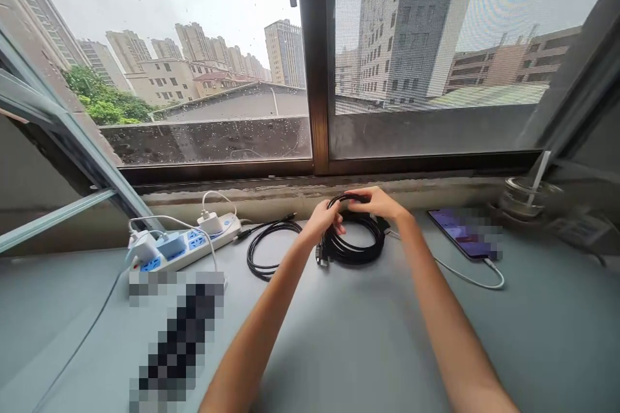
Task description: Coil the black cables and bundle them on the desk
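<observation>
A thick black cable point(357, 257) lies in a round coil on the grey table, with a metal-ended plug point(320, 254) at its left side. My left hand point(325, 219) is closed around black cable strands at the coil's upper left. Over the top of the coil, my right hand point(376, 201) has its fingers bent down and closed on the raised strands. A second plug point(382, 224) shows at the coil's right, partly under that hand. Left of my left wrist rests a thinner coiled black cable point(252, 258), touching neither hand.
A white power strip point(181, 258) with chargers and white leads stands at the left, near a blurred dark object point(179, 335). At the right lie a charging phone point(458, 232) and a glass jar point(523, 197). The window frame point(320, 77) bounds the table's back.
</observation>
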Demonstrator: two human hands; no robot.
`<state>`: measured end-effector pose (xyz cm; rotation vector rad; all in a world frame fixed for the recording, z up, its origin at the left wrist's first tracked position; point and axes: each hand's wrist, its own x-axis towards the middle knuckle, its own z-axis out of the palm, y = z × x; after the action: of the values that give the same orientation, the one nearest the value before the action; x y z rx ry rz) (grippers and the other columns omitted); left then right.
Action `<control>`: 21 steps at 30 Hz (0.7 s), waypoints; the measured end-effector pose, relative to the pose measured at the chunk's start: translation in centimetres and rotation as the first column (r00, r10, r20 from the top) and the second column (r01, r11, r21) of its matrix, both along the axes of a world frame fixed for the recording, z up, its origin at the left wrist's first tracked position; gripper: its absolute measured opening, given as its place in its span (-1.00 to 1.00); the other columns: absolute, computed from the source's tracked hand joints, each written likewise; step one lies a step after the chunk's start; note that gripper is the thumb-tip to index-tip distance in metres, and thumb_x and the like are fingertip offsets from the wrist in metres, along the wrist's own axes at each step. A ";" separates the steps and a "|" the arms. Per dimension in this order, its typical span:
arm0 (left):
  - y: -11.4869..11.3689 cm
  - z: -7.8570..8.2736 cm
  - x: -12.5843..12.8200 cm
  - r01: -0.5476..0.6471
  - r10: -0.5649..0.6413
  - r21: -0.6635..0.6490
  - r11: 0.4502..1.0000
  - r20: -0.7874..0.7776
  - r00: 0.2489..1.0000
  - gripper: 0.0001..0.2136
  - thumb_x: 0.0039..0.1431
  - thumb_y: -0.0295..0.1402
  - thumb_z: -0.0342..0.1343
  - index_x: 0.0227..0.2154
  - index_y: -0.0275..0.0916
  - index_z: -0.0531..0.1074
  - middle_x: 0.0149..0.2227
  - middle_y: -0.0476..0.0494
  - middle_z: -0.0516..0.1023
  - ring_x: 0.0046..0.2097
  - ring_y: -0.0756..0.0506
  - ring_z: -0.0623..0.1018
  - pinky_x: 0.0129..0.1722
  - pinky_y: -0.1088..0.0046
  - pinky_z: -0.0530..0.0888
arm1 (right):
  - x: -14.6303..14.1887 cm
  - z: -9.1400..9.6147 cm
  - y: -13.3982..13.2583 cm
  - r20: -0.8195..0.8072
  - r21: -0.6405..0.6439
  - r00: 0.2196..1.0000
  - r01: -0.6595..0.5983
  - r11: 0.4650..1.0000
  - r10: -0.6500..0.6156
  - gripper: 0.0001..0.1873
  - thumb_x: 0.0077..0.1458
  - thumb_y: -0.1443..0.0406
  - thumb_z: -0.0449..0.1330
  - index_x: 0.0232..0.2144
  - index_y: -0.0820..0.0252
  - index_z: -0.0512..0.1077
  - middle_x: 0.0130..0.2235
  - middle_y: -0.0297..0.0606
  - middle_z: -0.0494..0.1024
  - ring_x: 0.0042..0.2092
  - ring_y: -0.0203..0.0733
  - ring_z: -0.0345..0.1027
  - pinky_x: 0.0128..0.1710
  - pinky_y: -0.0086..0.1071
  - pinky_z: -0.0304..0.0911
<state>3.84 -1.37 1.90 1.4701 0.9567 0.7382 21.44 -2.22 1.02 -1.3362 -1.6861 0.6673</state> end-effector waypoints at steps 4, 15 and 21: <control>1.3 -2.8 0.4 -0.073 0.074 0.016 0.997 -0.111 0.991 -0.78 0.19 -0.21 0.04 -0.31 -0.25 0.19 -0.63 0.10 0.32 -0.71 0.05 0.38 -0.70 0.59 0.24 | 0.7 -2.5 1.0 0.058 -0.123 0.997 -0.037 0.992 0.044 -0.43 -0.20 0.58 0.16 -0.06 0.24 0.49 -0.19 -0.27 0.59 -0.24 -0.26 0.44 -0.25 -0.49 0.33; 0.9 -5.2 0.8 -0.025 0.286 0.491 0.871 -0.463 0.839 -0.65 0.12 -0.62 -0.09 -0.03 -0.33 0.31 -0.02 -0.37 0.42 0.09 -0.22 0.37 0.09 0.25 0.26 | 1.0 -4.8 2.1 0.229 -0.117 0.970 0.107 0.987 -0.078 -0.49 -0.16 0.59 0.08 -0.15 0.21 0.55 -0.12 -0.21 0.57 -0.07 -0.10 0.42 -0.07 -0.39 0.28; -0.1 -6.2 1.3 0.042 0.353 0.559 0.828 -0.579 0.735 -0.57 0.06 -0.68 -0.16 0.01 -0.39 0.32 0.03 -0.43 0.30 0.11 -0.27 0.29 0.07 0.19 0.23 | 1.3 -5.8 1.8 0.302 -0.130 0.944 0.181 0.975 -0.135 -0.58 -0.11 0.53 0.14 -0.15 0.25 0.55 -0.12 -0.13 0.57 -0.07 -0.03 0.43 -0.04 -0.29 0.28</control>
<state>5.15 -1.43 -4.26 2.2672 1.5244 0.6363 22.77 -0.44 -4.74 -1.7322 -1.7596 0.5358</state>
